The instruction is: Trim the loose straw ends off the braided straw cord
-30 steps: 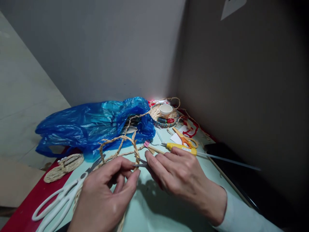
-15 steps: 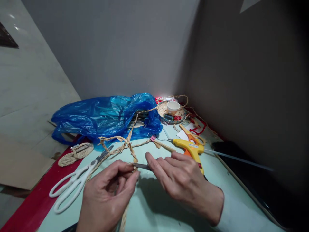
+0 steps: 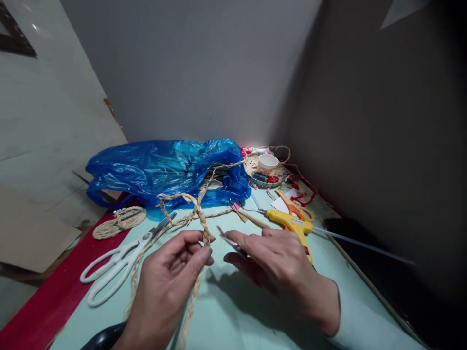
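Note:
My left hand [image 3: 170,277] pinches a braided straw cord [image 3: 202,214] between thumb and fingertips. One stretch of the cord rises from the grip and loops over the table; another hangs down toward the near edge. Just to the right, my right hand [image 3: 280,265] is closed around a small metal tool with a thin blade [image 3: 236,244], mostly covered by the fingers. A thin brownish sliver [image 3: 220,230] shows at its tip, apart from the cord. White-handled scissors [image 3: 116,265] lie left of my left hand. Beyond my right hand rests a yellow glue gun [image 3: 290,222] with a clear glue stick.
A blue plastic bag [image 3: 160,170] lies along the back wall. Beside it, a woven basket [image 3: 251,179] holds a white cup [image 3: 268,161]. Orange-handled scissors [image 3: 292,206], a small straw sandal-shaped piece [image 3: 118,223] and a dark flat panel [image 3: 368,267] surround the work area.
The metal tool has pulled away from the cord to the right and tilted. My left hand keeps its pinch on the cord. The whole view has shifted slightly.

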{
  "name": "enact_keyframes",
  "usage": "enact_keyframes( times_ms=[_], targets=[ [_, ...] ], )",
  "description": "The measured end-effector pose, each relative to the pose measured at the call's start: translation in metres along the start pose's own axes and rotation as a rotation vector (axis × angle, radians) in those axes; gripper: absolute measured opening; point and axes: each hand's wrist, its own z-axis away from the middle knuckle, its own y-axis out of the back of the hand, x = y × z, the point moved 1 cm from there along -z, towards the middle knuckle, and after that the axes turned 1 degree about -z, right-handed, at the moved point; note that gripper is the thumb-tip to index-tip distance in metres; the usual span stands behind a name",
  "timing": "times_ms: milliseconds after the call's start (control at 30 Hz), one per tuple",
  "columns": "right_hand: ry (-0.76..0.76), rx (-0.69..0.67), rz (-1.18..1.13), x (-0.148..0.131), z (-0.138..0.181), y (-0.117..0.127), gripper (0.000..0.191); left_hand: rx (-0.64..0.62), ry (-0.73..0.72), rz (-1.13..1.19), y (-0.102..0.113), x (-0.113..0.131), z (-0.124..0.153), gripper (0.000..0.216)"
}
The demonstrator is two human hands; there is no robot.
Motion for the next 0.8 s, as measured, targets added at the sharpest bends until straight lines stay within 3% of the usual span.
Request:
enact_keyframes(
  times_ms=[100,267,367,467,567,800],
  targets=[
    [-0.124,0.026,-0.201,0.001,-0.001,-0.001,0.022,-0.055,0.033,0.067,0.001,-0.003,-0.002,0.019],
    [-0.528,-0.133,-0.582,0.0,-0.006,-0.004,0.011,-0.223,0.136,0.203,0.001,-0.01,-0.005,0.022],
    [-0.651,-0.205,-0.788,-0.002,-0.008,-0.003,0.011,-0.301,0.162,0.292,0.001,-0.014,-0.005,0.012],
    [-0.666,-0.279,-0.948,-0.005,-0.01,-0.002,0.014,-0.367,0.174,0.372,0.0,-0.015,-0.004,0.016],
    [-0.658,-0.277,-0.921,-0.008,-0.011,-0.001,0.007,-0.416,0.208,0.439,-0.002,-0.014,-0.002,0.022],
    [-0.552,-0.15,-0.8,-0.013,-0.012,-0.001,0.007,-0.308,0.207,0.344,-0.009,-0.008,0.004,0.018]
  ],
)
